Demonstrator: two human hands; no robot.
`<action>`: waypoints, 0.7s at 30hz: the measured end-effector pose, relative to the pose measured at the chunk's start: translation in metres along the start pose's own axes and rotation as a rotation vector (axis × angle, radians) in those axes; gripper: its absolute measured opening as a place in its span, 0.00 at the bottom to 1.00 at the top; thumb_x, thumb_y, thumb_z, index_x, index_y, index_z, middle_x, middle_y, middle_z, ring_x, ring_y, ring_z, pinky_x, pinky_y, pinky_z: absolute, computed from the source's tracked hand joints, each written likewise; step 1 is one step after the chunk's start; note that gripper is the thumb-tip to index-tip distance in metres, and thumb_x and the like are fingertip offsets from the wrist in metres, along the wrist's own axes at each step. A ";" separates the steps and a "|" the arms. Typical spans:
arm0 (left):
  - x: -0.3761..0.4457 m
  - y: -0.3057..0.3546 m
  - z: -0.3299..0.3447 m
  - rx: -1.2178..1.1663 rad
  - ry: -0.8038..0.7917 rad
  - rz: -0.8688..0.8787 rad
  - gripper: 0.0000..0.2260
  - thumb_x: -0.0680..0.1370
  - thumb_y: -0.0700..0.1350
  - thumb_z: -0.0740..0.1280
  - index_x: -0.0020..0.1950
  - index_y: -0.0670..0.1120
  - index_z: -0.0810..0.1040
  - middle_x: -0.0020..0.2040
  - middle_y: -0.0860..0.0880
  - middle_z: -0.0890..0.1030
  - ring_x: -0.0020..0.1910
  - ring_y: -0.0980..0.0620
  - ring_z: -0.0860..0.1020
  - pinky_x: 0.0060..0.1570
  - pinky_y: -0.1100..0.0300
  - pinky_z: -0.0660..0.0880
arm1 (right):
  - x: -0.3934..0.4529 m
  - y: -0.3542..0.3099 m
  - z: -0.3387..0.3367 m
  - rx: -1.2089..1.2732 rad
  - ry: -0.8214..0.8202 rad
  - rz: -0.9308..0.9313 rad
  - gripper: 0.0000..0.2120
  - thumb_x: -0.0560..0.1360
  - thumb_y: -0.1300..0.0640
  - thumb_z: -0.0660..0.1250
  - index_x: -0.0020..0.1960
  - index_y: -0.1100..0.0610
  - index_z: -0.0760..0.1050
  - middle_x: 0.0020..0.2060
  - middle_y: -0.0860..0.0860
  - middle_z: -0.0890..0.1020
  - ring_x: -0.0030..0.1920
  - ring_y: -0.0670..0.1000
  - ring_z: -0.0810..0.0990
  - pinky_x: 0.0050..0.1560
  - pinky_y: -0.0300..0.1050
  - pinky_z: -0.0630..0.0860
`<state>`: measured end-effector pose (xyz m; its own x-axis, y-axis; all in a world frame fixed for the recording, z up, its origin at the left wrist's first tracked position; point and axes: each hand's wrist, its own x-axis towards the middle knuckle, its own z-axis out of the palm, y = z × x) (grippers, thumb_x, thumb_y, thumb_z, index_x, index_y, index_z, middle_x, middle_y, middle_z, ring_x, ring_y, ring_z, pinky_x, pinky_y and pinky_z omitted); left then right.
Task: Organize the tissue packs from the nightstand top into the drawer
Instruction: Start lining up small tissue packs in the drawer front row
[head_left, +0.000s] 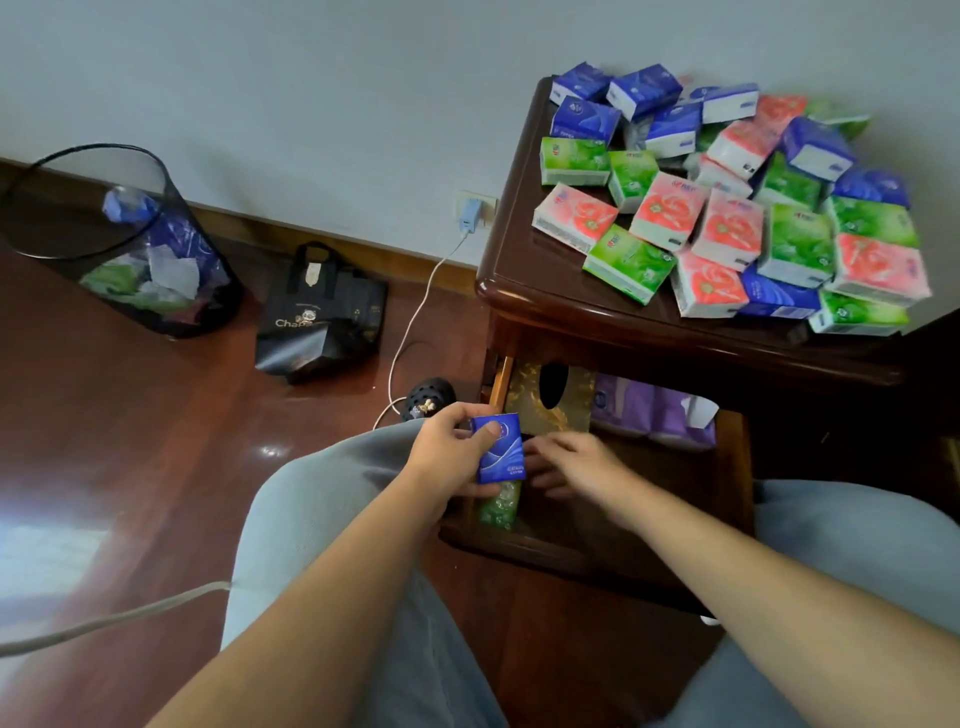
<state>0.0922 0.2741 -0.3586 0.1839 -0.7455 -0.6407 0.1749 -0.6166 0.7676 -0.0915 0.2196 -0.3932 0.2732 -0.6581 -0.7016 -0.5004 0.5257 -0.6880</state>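
My left hand (447, 452) grips a blue tissue pack (501, 452), held upright over the left end of the open drawer (597, 545). Just below it a green pack (501, 504) stands on edge inside the drawer. My right hand (571, 462) reaches into the drawer beside these packs with its fingers spread and relaxed, holding nothing. Several blue, green and red tissue packs (727, 208) lie heaped on the dark wooden nightstand top (524, 265).
A gold tissue box (550, 400) and purple tissue bags (654, 415) fill the drawer's back. On the floor to the left are a mesh waste bin (114, 244), a black bag (322, 322), a dark shoe (428, 397) and a charger cable (415, 317).
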 end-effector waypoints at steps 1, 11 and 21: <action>-0.001 0.000 0.002 0.012 -0.007 0.001 0.05 0.83 0.45 0.69 0.58 0.51 0.81 0.51 0.42 0.84 0.41 0.49 0.87 0.37 0.46 0.85 | -0.009 -0.007 -0.005 0.142 -0.048 -0.014 0.13 0.85 0.47 0.63 0.64 0.52 0.81 0.56 0.54 0.87 0.46 0.53 0.85 0.48 0.47 0.81; 0.005 -0.009 0.010 0.187 0.005 -0.023 0.20 0.82 0.44 0.68 0.74 0.47 0.70 0.53 0.48 0.83 0.50 0.48 0.85 0.42 0.48 0.85 | -0.029 0.004 -0.018 0.153 -0.006 -0.078 0.19 0.77 0.60 0.76 0.66 0.50 0.79 0.59 0.57 0.83 0.55 0.56 0.87 0.51 0.56 0.86; 0.017 -0.028 0.004 0.500 -0.101 -0.167 0.27 0.82 0.38 0.61 0.80 0.50 0.64 0.66 0.42 0.78 0.57 0.44 0.82 0.56 0.48 0.82 | 0.006 0.060 0.003 -0.304 0.113 0.062 0.19 0.79 0.67 0.70 0.67 0.55 0.78 0.61 0.53 0.81 0.59 0.51 0.80 0.61 0.49 0.81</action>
<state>0.0862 0.2776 -0.3908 0.0945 -0.6323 -0.7690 -0.2923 -0.7560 0.5857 -0.1175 0.2488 -0.4395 0.1506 -0.6943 -0.7037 -0.7404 0.3925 -0.5457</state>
